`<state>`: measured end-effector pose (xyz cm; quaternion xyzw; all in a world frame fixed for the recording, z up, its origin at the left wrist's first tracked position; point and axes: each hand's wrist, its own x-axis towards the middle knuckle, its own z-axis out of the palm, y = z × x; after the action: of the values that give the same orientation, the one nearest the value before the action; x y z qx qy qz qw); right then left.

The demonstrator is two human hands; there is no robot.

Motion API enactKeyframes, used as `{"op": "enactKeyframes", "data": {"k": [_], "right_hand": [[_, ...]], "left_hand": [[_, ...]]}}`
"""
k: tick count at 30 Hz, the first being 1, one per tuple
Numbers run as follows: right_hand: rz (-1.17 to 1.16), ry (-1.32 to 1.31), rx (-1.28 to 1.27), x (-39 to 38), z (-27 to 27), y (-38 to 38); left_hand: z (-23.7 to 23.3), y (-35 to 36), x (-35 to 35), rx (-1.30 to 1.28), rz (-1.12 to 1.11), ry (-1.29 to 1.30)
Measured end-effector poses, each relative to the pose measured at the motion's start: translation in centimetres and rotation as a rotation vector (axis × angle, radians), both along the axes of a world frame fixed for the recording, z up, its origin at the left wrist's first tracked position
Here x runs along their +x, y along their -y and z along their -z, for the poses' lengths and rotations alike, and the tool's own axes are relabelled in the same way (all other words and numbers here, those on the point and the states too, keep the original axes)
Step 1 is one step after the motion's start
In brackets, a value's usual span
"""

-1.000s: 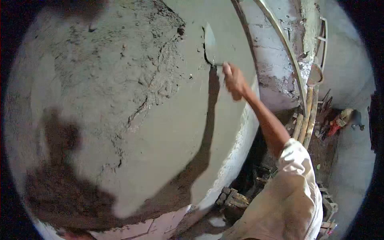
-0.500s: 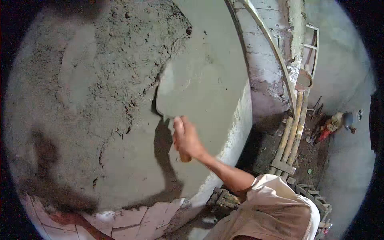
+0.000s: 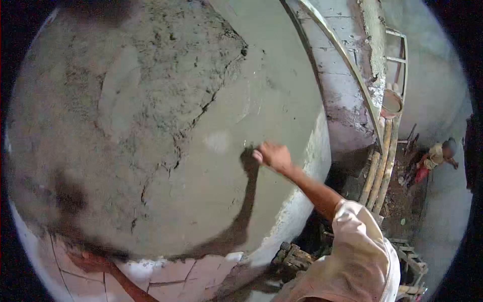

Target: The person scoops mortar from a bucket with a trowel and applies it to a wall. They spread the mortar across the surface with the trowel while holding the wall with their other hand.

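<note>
My right hand (image 3: 274, 157) is closed over the smooth grey wet plaster (image 3: 282, 100) on the wall. The trowel it gripped a moment ago is hard to make out now; its blade is hidden or blends with the plaster. The hand's shadow falls just to its left. Rough, unsmoothed mortar (image 3: 146, 80) covers the upper left, meeting the smooth part along a ragged, cracked edge. My left hand (image 3: 88, 261) is low at the left, by the pinkish bricks (image 3: 176, 279) under the plaster's lower border. It is dim and blurred, so its fingers do not show clearly.
At the right, bamboo poles (image 3: 383, 161) run beside a curved strip (image 3: 347, 55), with a round pan (image 3: 391, 104) on them. Farther down, another person (image 3: 435, 157) is near a grey wall. Stacked wood or rubble (image 3: 297, 257) lies below my right arm.
My right hand has moved right and slightly up over the plaster. The trowel blade, plain before, no longer stands out. My left hand is slightly higher and farther right in view.
</note>
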<state>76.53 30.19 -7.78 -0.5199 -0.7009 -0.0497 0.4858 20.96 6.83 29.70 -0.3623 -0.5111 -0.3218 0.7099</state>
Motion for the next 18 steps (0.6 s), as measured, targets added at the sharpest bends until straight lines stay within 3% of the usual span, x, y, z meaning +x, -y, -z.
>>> {"op": "enactKeyframes", "data": {"k": [2, 5, 7, 9, 12, 13, 15, 17, 18], "right_hand": [[0.125, -0.101, 0.013, 4.4, -3.3, -4.1], [0.127, -0.293, -0.108, 9.1, -7.1, -7.5], [0.195, -0.332, -0.112, 10.8, -7.2, -10.3], [0.261, -0.37, -0.125, 11.6, -7.6, -11.8], [-0.106, -0.935, -0.471, 11.5, -11.4, -9.3], [-0.123, -0.915, -0.479, 10.6, -12.2, -8.6], [-0.38, -1.249, -0.528, 8.0, -13.1, -6.9], [-0.542, -1.272, -0.487, 3.9, -13.5, -3.1], [-0.51, -1.151, -0.43, 1.4, -12.5, -1.7]], "left_hand": [[0.0, -0.8, -0.2, 0.022, -0.075, 0.101], [0.3, -0.1, 3.0, -0.013, 0.101, 0.07], [0.1, -0.5, 4.3, -0.006, 0.191, 0.065], [0.2, -0.5, 2.3, 0.007, 0.145, 0.079], [0.1, -0.4, 1.0, -0.004, 0.066, 0.082], [0.0, -0.5, 1.1, -0.01, 0.035, 0.069], [0.2, 0.0, 0.7, -0.02, 0.094, 0.01], [0.1, -0.7, 0.5, -0.049, 0.279, -0.142], [0.1, -0.5, 2.3, -0.035, 0.134, -0.12]]}}
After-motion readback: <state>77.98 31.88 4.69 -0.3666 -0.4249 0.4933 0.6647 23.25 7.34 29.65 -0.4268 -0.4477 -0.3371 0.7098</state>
